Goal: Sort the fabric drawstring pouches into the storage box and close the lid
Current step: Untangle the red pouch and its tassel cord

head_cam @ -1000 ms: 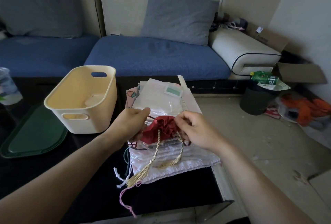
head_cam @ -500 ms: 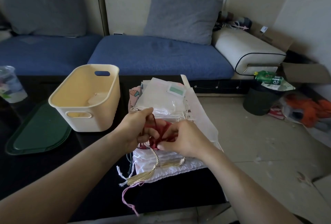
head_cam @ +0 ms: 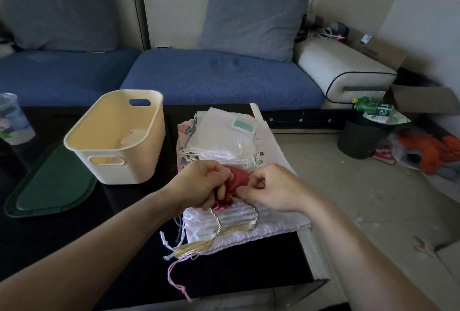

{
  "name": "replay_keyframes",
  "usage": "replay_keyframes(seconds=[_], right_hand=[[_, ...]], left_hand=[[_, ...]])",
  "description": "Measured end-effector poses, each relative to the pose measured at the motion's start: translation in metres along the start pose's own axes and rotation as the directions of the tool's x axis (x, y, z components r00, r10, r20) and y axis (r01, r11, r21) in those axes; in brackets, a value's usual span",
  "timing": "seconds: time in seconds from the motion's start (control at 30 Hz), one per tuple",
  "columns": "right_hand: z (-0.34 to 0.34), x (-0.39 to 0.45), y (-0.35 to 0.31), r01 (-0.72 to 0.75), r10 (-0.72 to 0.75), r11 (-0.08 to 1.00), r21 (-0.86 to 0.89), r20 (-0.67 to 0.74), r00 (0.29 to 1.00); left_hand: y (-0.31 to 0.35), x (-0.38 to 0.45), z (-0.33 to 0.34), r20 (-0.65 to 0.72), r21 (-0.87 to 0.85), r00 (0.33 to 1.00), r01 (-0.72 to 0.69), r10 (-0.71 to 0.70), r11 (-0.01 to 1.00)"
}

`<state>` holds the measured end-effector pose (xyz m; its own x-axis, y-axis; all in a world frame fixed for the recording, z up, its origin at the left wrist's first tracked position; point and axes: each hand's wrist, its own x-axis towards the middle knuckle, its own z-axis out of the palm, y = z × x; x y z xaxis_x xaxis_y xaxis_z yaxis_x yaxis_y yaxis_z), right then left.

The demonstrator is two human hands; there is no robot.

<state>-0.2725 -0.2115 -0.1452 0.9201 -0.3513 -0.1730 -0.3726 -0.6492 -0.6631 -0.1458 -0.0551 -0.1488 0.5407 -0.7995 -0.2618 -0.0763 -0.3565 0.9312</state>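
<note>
A small red satin pouch with a gold tasselled cord is bunched between both hands above a pile of white pouches. My left hand grips its left side with curled fingers. My right hand pinches its right edge. A second stack of sheer white pouches lies behind. The cream storage box stands open to the left, with a pale item on its floor. Its dark green lid lies flat on the table left of the box.
A black low table carries everything, its right edge near the pouch pile. A clear plastic cup stands at far left. Behind is a blue sofa. A dark waste bin and clutter sit on the floor at right.
Both hands have drawn closer together and crumpled the red pouch into a tighter bundle. The gold cord now trails lower over the white pile.
</note>
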Motion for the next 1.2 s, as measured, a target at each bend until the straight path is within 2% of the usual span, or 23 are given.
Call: replay_keyframes(seconds=[0.13, 0.2, 0.33, 0.43, 0.53, 0.63, 0.73, 0.87, 1.07, 1.2], right_hand=[[-0.007, 0.000, 0.001, 0.023, -0.028, 0.984, 0.177, 0.026, 0.999], [-0.009, -0.003, -0.004, 0.056, -0.073, 0.955, 0.291, 0.050, 0.996], [-0.007, -0.007, -0.011, 0.061, -0.138, 0.916, 0.397, 0.168, 0.976], [-0.003, -0.006, -0.011, 0.049, -0.119, 0.909, 0.414, 0.144, 0.982], [-0.001, -0.002, -0.006, 0.081, -0.098, 0.934, 0.349, 0.030, 0.995], [0.001, -0.002, -0.005, 0.068, -0.089, 0.907, 0.415, 0.032, 0.996], [-0.002, -0.003, -0.009, 0.124, -0.126, 0.876, 0.467, -0.026, 0.992], [-0.004, -0.009, -0.011, 0.192, -0.209, 0.881, 0.433, -0.009, 0.978], [0.004, -0.009, -0.016, 0.216, -0.171, 0.927, 0.307, -0.168, 0.971], [0.006, -0.008, -0.014, 0.234, -0.198, 0.947, 0.220, -0.176, 0.964]], left_hand=[[-0.002, 0.001, 0.003, 0.062, 0.012, 0.998, 0.007, -0.008, 1.000], [-0.002, 0.001, 0.004, 0.137, 0.002, 0.990, 0.022, -0.022, 1.000], [-0.002, -0.004, 0.000, 0.393, 0.070, 0.918, 0.038, -0.062, 0.997], [0.000, -0.005, -0.003, 0.466, 0.036, 0.881, 0.073, -0.082, 0.997], [0.005, -0.006, -0.005, 0.428, 0.012, 0.901, 0.076, -0.074, 0.997], [0.008, -0.007, -0.003, 0.322, 0.044, 0.945, 0.048, -0.060, 0.998], [0.007, -0.004, 0.000, 0.225, -0.051, 0.974, 0.054, -0.042, 0.997], [0.008, -0.002, 0.000, 0.116, -0.153, 0.993, 0.040, -0.022, 0.987], [0.010, -0.004, 0.006, 0.123, -0.127, 0.992, -0.003, 0.019, 0.992], [0.008, -0.004, 0.006, 0.113, -0.067, 0.993, -0.030, 0.037, 0.997]])
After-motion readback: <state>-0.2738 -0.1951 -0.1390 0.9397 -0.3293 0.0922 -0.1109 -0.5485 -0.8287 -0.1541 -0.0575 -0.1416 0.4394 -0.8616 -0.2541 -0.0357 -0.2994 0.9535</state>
